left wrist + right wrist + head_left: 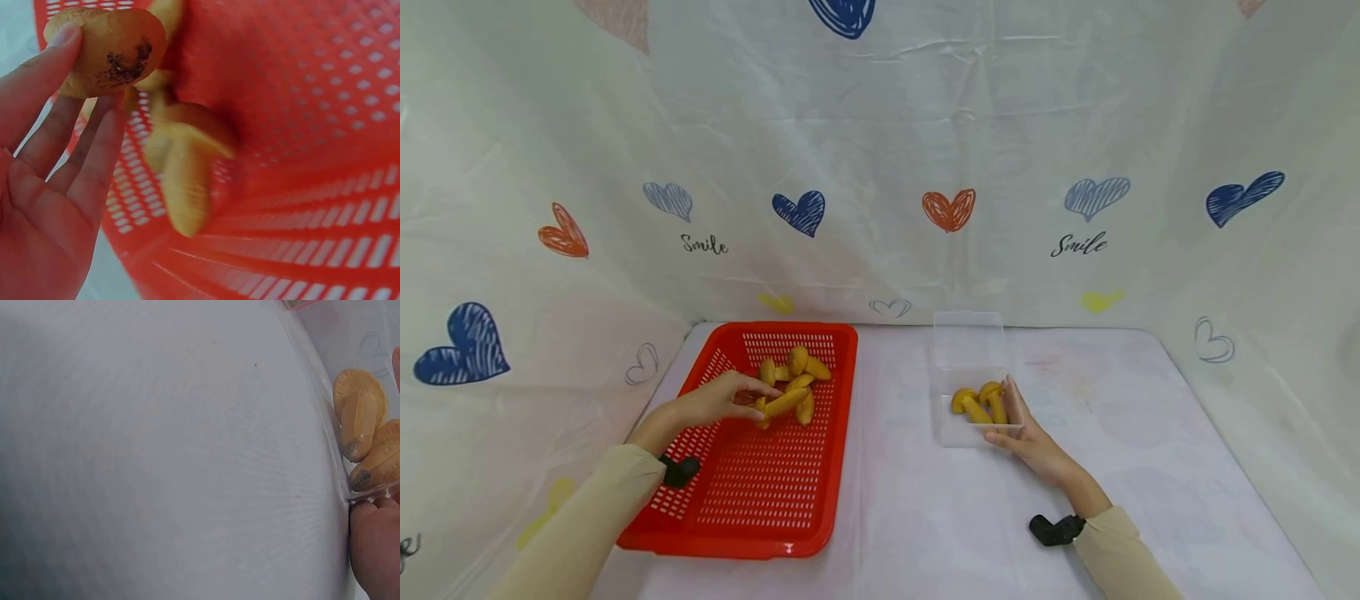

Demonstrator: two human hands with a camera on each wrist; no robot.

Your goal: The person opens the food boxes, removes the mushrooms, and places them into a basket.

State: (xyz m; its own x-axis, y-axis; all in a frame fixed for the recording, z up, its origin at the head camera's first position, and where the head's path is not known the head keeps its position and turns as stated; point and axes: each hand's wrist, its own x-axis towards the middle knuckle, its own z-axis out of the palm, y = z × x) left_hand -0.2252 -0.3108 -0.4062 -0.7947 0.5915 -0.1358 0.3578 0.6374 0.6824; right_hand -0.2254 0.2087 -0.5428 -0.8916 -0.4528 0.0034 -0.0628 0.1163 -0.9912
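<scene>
My left hand (724,400) pinches a yellow-brown mushroom (787,402) between thumb and fingers, over the red plastic basket (838,467). In the left wrist view this mushroom (119,53) shows a dark, dirty patch on its end. Several more mushrooms (798,361) lie in the far part of the basket. On the right, my right hand (1036,448) grips the near right corner of a clear plastic box (951,435), thumb at the front and fingers along the side. Inside the box lie two mushrooms (359,415), stems toward the near wall.
The box's clear lid (968,337) stands raised at the back. A white cloth (895,500) covers the table, and a heart-printed curtain (880,150) hangs behind and at both sides. Black wrist cameras (1055,530) sit at both cuffs.
</scene>
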